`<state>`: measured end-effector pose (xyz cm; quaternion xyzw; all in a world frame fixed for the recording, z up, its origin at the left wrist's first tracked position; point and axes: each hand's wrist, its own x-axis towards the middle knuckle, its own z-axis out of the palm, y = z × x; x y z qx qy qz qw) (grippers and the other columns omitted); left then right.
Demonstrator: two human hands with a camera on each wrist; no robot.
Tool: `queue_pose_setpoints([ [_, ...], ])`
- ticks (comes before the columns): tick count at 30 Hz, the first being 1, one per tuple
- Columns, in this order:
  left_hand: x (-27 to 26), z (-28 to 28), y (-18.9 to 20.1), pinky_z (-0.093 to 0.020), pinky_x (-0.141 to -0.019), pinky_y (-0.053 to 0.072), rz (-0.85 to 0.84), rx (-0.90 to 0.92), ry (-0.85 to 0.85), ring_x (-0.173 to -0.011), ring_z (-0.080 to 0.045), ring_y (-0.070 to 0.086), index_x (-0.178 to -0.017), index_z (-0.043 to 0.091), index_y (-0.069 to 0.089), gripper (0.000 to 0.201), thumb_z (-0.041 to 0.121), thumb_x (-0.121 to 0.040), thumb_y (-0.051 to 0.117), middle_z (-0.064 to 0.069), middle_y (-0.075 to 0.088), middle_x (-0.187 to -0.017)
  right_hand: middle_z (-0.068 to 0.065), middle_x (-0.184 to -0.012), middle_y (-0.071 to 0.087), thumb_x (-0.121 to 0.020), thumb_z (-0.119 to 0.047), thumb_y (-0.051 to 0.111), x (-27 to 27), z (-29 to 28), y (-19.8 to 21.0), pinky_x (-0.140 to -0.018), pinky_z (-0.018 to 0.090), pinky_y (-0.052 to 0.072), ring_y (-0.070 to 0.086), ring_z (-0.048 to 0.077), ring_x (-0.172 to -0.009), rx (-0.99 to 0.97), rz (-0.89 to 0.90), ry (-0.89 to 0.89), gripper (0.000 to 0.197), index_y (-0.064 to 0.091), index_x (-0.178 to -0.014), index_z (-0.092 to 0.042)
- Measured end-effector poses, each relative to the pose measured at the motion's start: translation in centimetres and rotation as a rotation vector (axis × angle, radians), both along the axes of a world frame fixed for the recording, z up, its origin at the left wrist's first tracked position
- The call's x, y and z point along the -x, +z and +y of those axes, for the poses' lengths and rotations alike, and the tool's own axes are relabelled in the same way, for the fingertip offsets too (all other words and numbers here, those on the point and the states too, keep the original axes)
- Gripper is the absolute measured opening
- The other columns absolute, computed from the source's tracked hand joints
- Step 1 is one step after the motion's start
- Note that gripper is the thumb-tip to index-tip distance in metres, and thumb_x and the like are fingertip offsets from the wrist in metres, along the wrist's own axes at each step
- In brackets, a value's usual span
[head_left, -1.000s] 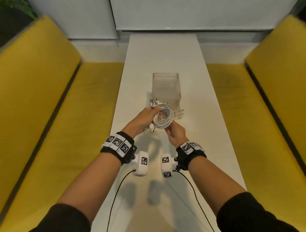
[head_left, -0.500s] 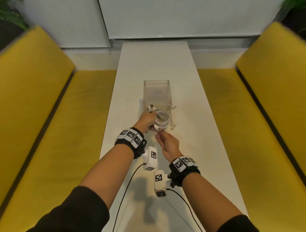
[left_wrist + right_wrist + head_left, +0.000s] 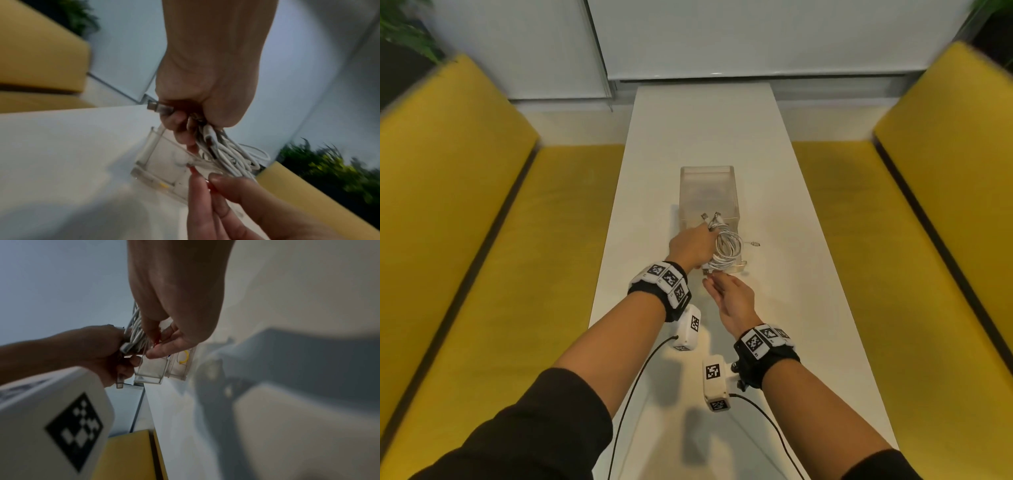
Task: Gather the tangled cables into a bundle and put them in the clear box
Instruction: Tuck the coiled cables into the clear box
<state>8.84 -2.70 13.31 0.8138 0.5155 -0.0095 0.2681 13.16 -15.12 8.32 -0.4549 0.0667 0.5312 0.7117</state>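
A coil of white cables (image 3: 727, 251) hangs from my left hand (image 3: 690, 248), which grips it at one side with plugs (image 3: 710, 217) sticking out past the knuckles. The coil is over the near end of the clear box (image 3: 709, 185), its lower loops at the rim (image 3: 152, 146). Whether they touch the bottom is hidden. My right hand (image 3: 726, 294) is just below and nearer. Its thumb and forefinger (image 3: 220, 178) pinch a thin loose cable end under the coil (image 3: 135, 332).
The box stands midway along a narrow white table (image 3: 705, 130) between two yellow benches (image 3: 482, 240) (image 3: 893, 240). A small front compartment of the box holds a yellow band (image 3: 184, 356). Black wrist-camera leads (image 3: 633, 394) trail over the near tabletop.
My left hand has carried the coil forward from in front of the box to over its near end. My right hand has let go of the coil and dropped back beneath it.
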Motion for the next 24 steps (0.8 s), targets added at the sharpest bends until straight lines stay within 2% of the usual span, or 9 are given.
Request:
queue_pose_setpoints([
  [4, 0.2, 0.4, -0.3, -0.042, -0.085, 0.052, 0.025, -0.044, 0.006, -0.098, -0.034, 0.066, -0.129, 0.014, 0.050, 0.047, 0.046, -0.105, 0.027, -0.013, 0.065, -0.120, 0.021, -0.096, 0.066, -0.090, 0.007, 0.061, 0.2, 0.1, 0.0, -0.077, 0.027, 0.061, 0.066, 0.025, -0.087, -0.002, 0.003, -0.006, 0.022, 0.060, -0.110, 0.014],
  [8, -0.6, -0.9, -0.4, -0.044, -0.081, 0.048, 0.046, -0.272, 0.064, -0.114, -0.036, 0.059, -0.131, 0.004, 0.044, 0.040, 0.035, -0.106, 0.039, -0.017, 0.057, -0.128, 0.025, -0.099, 0.066, -0.090, 0.007, 0.061, 0.3, 0.5, 0.2, -0.077, 0.028, 0.061, 0.065, 0.029, -0.094, -0.016, 0.013, -0.025, 0.028, 0.056, -0.116, 0.018],
  [11, -0.4, -1.2, -0.7, -0.044, -0.070, 0.050, -0.021, -0.413, 0.058, -0.109, -0.034, 0.057, -0.130, 0.005, 0.043, 0.033, 0.020, -0.103, 0.051, -0.016, 0.060, -0.120, 0.025, -0.102, 0.066, -0.090, 0.007, 0.060, 0.3, 0.5, 0.2, -0.073, 0.026, 0.061, 0.067, 0.028, -0.092, -0.005, 0.004, -0.034, 0.031, 0.055, -0.118, 0.020],
  [13, 0.0, -1.3, -0.7, -0.045, -0.065, 0.051, -0.070, -0.484, -0.023, -0.105, -0.036, 0.057, -0.128, 0.003, 0.048, 0.032, 0.007, -0.097, 0.056, -0.018, 0.063, -0.113, 0.023, -0.098, 0.066, -0.090, 0.008, 0.060, 0.3, 0.6, 0.1, -0.070, 0.024, 0.061, 0.067, 0.026, -0.088, 0.002, -0.001, -0.033, 0.030, 0.056, -0.117, 0.020],
  [16, 0.7, -1.4, -1.1, -0.040, -0.058, 0.052, -0.109, -0.629, -0.147, -0.088, -0.039, 0.063, -0.108, -0.002, 0.064, 0.034, -0.009, -0.076, 0.073, -0.021, 0.065, -0.095, 0.020, -0.093, 0.066, -0.090, 0.008, 0.060, 0.2, 0.8, 0.1, -0.071, 0.025, 0.061, 0.066, 0.025, -0.084, 0.009, -0.012, -0.026, 0.024, 0.058, -0.113, 0.017],
  [17, 0.9, -1.4, -1.4, -0.039, -0.058, 0.052, -0.097, -0.654, -0.174, -0.086, -0.038, 0.063, -0.104, -0.002, 0.066, 0.036, -0.010, -0.071, 0.076, -0.021, 0.065, -0.095, 0.020, -0.092, 0.066, -0.090, 0.008, 0.060, 0.1, 0.8, 0.1, -0.071, 0.025, 0.061, 0.067, 0.024, -0.083, 0.015, -0.020, -0.020, 0.021, 0.059, -0.110, 0.015],
  [19, 1.5, -1.5, -1.4, -0.037, -0.060, 0.052, -0.076, -0.661, -0.229, -0.087, -0.034, 0.063, -0.111, -0.001, 0.065, 0.045, -0.008, -0.069, 0.079, -0.018, 0.064, -0.100, 0.020, -0.093, 0.066, -0.089, 0.008, 0.062, 0.1, 0.8, 0.1, -0.072, 0.025, 0.061, 0.067, 0.025, -0.085, 0.018, -0.032, -0.012, 0.017, 0.060, -0.105, 0.012],
  [22, 2.5, -1.9, -0.7, -0.040, -0.067, 0.052, -0.085, -0.548, -0.314, -0.105, -0.034, 0.057, -0.144, 0.008, 0.047, 0.070, -0.004, -0.080, 0.071, -0.017, 0.060, -0.115, 0.023, -0.095, 0.065, -0.088, 0.008, 0.064, 0.1, 0.8, 0.1, -0.070, 0.024, 0.061, 0.065, 0.028, -0.092, 0.015, -0.046, -0.007, 0.009, 0.062, -0.096, 0.011],
  [24, 2.8, -2.0, -0.6, -0.043, -0.075, 0.054, -0.063, -0.521, -0.356, -0.117, -0.034, 0.053, -0.149, 0.014, 0.042, 0.063, 0.006, -0.090, 0.061, -0.016, 0.057, -0.128, 0.024, -0.095, 0.064, -0.088, 0.008, 0.063, 0.1, 0.9, 0.1, -0.070, 0.025, 0.061, 0.065, 0.029, -0.093, 0.014, -0.061, 0.005, 0.003, 0.063, -0.091, 0.010],
])
